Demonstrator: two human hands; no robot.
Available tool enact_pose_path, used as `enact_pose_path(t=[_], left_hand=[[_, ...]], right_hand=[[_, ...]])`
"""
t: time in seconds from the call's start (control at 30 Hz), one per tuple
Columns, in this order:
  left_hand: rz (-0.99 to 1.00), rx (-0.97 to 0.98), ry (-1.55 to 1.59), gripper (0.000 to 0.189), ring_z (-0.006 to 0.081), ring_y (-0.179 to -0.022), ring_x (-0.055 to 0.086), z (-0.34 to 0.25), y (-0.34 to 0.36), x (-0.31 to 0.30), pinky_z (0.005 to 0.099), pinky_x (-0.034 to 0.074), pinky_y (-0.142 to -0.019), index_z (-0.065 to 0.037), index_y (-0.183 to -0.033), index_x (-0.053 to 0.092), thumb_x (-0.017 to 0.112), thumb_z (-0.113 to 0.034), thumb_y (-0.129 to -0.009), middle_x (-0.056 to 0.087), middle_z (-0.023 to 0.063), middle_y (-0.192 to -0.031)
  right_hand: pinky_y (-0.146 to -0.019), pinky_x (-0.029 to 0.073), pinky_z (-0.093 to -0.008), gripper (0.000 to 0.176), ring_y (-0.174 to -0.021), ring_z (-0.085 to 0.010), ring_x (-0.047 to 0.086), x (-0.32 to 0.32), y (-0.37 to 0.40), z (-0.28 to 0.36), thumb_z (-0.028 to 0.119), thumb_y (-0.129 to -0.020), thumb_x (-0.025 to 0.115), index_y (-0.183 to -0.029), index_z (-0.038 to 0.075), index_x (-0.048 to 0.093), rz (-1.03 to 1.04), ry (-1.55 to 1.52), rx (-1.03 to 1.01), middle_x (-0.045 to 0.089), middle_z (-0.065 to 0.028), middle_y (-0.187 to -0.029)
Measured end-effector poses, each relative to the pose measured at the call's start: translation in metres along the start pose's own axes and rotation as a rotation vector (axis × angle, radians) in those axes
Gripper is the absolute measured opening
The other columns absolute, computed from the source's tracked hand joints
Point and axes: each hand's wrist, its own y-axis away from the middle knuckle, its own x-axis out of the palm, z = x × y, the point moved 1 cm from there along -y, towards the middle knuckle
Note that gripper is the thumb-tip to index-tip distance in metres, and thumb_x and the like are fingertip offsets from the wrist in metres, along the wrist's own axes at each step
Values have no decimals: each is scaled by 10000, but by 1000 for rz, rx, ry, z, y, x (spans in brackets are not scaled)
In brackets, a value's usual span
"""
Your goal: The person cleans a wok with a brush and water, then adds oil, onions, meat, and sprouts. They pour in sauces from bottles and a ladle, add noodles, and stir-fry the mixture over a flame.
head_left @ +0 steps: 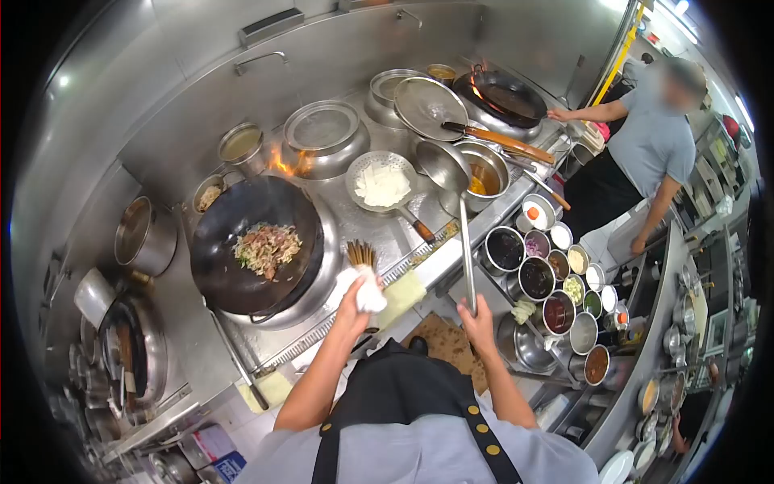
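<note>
The left hand [355, 303] is closed around a white cloth [370, 292]. A wok [230, 216] of stir-fried food [266, 247] sits just to its left, and a bamboo brush [360, 254] just beyond it. The right hand [479, 323] grips the end of a long ladle [466, 242], whose bowl lies far ahead beside a pot [506, 165] of orange liquid.

The crumpled white cloth [371, 294] is bunched, gripped just off the black wok [222, 242]. The long steel ladle [464, 242] slants away, its bowl against a basin [501, 155] of orange liquid.
</note>
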Motion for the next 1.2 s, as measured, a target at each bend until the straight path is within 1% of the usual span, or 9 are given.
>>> enact_pose_path(t=[0.17, 0.27, 0.37, 0.5, 0.7, 0.73, 0.9, 1.1, 1.2], left_hand=[[-23, -205, 159, 415, 329, -908, 611, 60, -146, 18, 580, 477, -850, -121, -1131, 573, 582, -446, -872, 637, 123, -1033], [-50, -237, 187, 447, 334, -860, 600, 87, -224, 18, 659, 438, -801, -173, -1087, 597, 605, -532, -822, 633, 84, -986], [-111, -82, 173, 440, 331, -839, 589, 98, -266, 43, 680, 419, -755, -192, -1070, 604, 633, -536, -798, 632, 62, -894], [-23, -26, -87, 275, 206, -729, 618, 98, -287, 48, 399, 523, -682, -94, -986, 609, 667, -297, -809, 625, 35, -762], [-14, -51, -58, 132, 168, -554, 601, 26, -177, 88, 297, 501, -509, -54, -887, 622, 657, -159, -815, 636, 39, -735], [-64, -42, -65, 148, 163, -570, 611, 9, -141, 101, 276, 501, -496, -47, -883, 620, 683, -148, -795, 637, 36, -736], [-204, 13, -194, 288, 179, -593, 625, -88, 11, 100, 286, 526, -529, -39, -967, 615, 738, -178, -747, 647, 51, -771], [-377, 358, -1020, 454, 141, -826, 601, -173, 135, 46, 280, 485, -758, 0, -1112, 590, 710, -144, -698, 635, 47, -909], [-599, 357, -1523, 567, 272, -905, 615, -196, 157, 8, 354, 477, -835, -38, -1163, 587, 718, -248, -653, 603, 132, -1011]], right_hand=[[-445, 347, -234, 132, -504, -56, 420, -60, 33, -77, 94, -867, 638, -939, 63, 532, -54, -45, 204, 472, 19, -649], [-411, 325, -234, 153, -463, -54, 404, -96, 39, -69, 79, -852, 634, -954, 69, 521, -88, 182, -17, 459, 24, -620], [-563, 369, -266, 144, -613, -87, 416, -118, 35, -78, 97, -807, 646, -898, 43, 549, -66, 25, 356, 450, 9, -661], [-552, 352, -248, 138, -606, -78, 408, -123, 21, -84, 78, -804, 630, -893, 39, 532, -22, -26, 379, 435, 15, -668], [-378, 319, -234, 224, -431, -77, 400, -82, -34, -43, 62, -883, 566, -1082, 51, 462, 169, -224, 326, 438, 4, -668], [-357, 313, -222, 330, -408, -59, 373, -71, -43, -35, 102, -910, 543, -1220, 83, 429, 188, -226, 268, 425, 26, -628], [-362, 328, -223, 358, -424, -51, 343, -19, -78, 51, 101, -942, 505, -1278, 84, 383, 430, -372, 178, 389, 25, -634], [-379, 362, -252, 382, -446, -71, 371, 98, -114, 111, 127, -939, 529, -1277, 56, 366, 872, -550, 241, 394, 12, -633], [-381, 370, -250, 307, -453, -64, 386, 178, -127, 143, 138, -933, 543, -1165, 21, 380, 1036, -518, 226, 412, 13, -642]])
